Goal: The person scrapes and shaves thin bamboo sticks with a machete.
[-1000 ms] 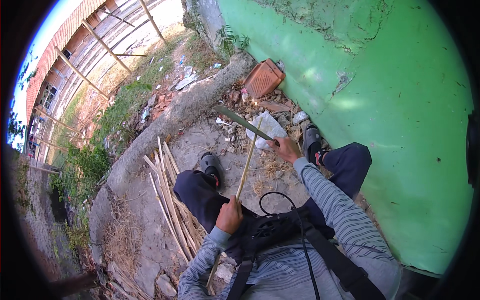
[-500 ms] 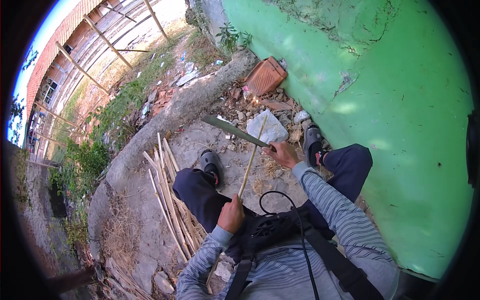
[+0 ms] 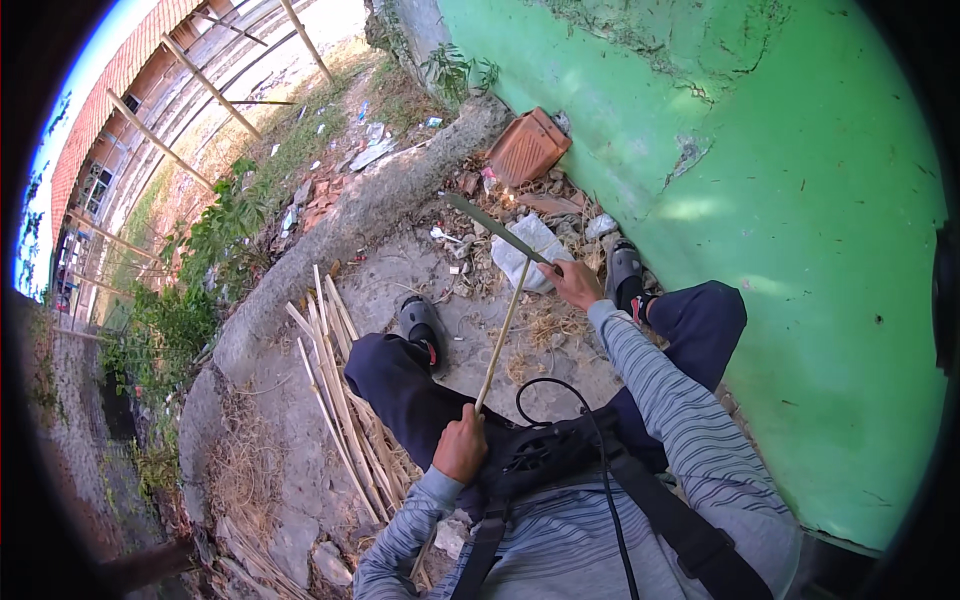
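My left hand (image 3: 461,446) is closed round the near end of a thin, pale split-bamboo stick (image 3: 501,343), which slants up and away from my lap. The fingers of my right hand (image 3: 574,284) wrap the handle of a long, dark machete (image 3: 497,229); the handle itself is mostly covered. Its blade points up and to the left, passing over a whitish stone block (image 3: 530,254). The far end of the stick reaches the blade near the handle. Whether the two touch, I cannot tell.
Split bamboo strips (image 3: 343,400) lie in a bundle left of my leg. A green wall (image 3: 800,270) rises at the right. A clay roof tile (image 3: 529,147) leans at its foot, amid rubble. A low concrete curb (image 3: 330,225) curves along the left. A black cable (image 3: 608,470) hangs over my lap.
The machete blade has swung up and right, its tip now farther away. My right hand has shifted slightly right. The stick's far end, which crossed past the blade, now stops at it.
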The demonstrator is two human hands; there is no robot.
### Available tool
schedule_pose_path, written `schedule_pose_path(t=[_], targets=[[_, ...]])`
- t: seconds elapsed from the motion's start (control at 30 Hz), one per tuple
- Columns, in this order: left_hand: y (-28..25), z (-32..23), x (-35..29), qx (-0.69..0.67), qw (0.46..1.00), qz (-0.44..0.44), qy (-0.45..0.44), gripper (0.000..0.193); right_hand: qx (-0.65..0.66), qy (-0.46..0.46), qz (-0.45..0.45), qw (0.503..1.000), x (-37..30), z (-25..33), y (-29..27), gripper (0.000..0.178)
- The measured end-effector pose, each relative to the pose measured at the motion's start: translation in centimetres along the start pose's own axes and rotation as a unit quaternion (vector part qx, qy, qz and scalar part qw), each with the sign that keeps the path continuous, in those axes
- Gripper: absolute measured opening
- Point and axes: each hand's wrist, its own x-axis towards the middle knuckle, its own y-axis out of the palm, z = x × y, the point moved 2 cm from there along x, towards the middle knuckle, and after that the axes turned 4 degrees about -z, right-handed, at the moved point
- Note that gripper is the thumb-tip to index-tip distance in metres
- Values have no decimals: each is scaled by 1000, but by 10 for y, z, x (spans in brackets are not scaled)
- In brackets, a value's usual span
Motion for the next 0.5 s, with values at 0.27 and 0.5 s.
schedule_pose_path(t=[0.27,0.5], targets=[[2,4,-4,-20,999,-25,29,19,11,24,8,1000,-6,-19,21,76],[-32,8,2,-54,996,-72,1,17,22,127,30,991,-40,-45,38,83]])
